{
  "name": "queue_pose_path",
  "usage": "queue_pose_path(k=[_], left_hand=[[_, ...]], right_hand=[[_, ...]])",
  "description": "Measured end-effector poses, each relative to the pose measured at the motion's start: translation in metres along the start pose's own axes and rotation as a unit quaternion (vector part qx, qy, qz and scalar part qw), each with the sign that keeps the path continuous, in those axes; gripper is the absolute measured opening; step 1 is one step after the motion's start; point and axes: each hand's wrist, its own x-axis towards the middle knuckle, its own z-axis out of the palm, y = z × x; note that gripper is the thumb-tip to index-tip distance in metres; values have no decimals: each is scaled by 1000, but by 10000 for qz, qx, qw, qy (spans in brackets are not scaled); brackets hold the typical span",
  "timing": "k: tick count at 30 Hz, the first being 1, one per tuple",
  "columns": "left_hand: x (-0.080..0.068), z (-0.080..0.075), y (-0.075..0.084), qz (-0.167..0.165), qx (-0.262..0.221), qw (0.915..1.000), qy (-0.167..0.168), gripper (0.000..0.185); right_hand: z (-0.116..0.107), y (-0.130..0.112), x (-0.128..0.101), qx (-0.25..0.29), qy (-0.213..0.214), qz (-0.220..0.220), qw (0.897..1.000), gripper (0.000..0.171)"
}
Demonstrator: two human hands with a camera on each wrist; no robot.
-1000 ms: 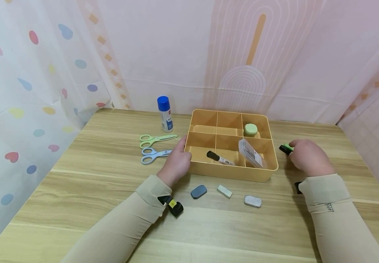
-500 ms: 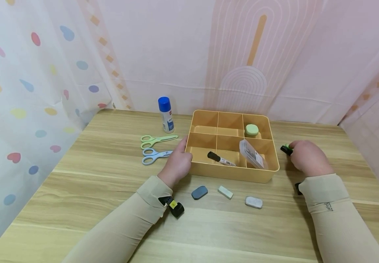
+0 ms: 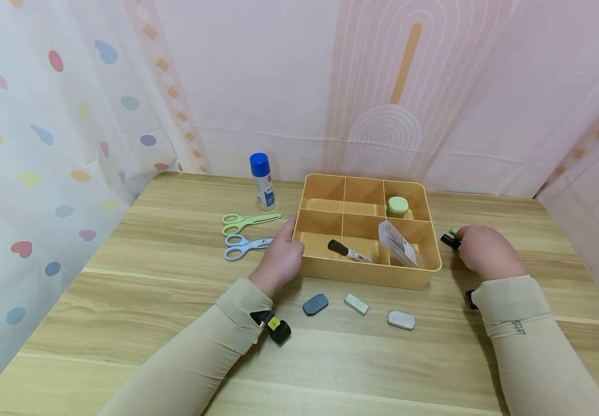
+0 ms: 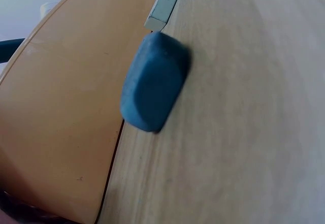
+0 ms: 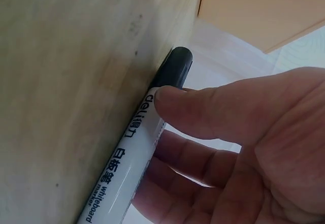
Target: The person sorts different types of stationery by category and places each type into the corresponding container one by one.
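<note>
On the wooden table stands an orange storage box (image 3: 367, 275) with six compartments. My left hand (image 3: 278, 258) grips its front left corner. To the right of the box, my right hand (image 3: 488, 251) holds a white whiteboard marker (image 5: 127, 155) with a black cap, thumb on the near side and fingers behind. A small green item (image 3: 453, 230) shows just beyond that hand, mostly hidden by it. Inside the box, another black-capped marker (image 3: 350, 252) leans in the front compartments. A clear plastic case (image 3: 399, 244) tilts in the front right one, and a pale green rounded block (image 3: 397, 205) sits behind it.
A blue-capped glue stick (image 3: 263, 182) stands upright at the back left. Green scissors (image 3: 249, 220) and blue scissors (image 3: 244, 247) lie left of the box. In front are a dark blue eraser (image 3: 315, 304), a pale green eraser (image 3: 356, 304) and a grey-white one.
The right hand has shifted very slightly, and the black cap beside it has turned a little, with more of the green item showing. The left hand and box stay put.
</note>
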Motion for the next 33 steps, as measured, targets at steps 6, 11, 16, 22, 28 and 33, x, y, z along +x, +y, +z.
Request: queue_pose_path(k=[6,11,16,22,28,33], left_hand=[[0,0,0,10,11,10000,1,78],[0,0,0,5,-1,10000,-8,77],[1,0,-1,-23,10,10000,-16,77],[1,0,0,-55,74,10000,5,76],[2,0,0,-56,89,9999,-2,76],[1,0,0,-80,83,9999,-3,76]], right_hand=[[1,-1,0,12,-86,51,9999,37],[0,-2,0,2,-128,63,9999,34],[1,-2,0,-15,-117,73,9999,32],[2,-3,-1,-20,-70,30,10000,28],[3,-2,-1,10,-77,48,10000,26],[4,-2,0,10,-112,70,9999,26]])
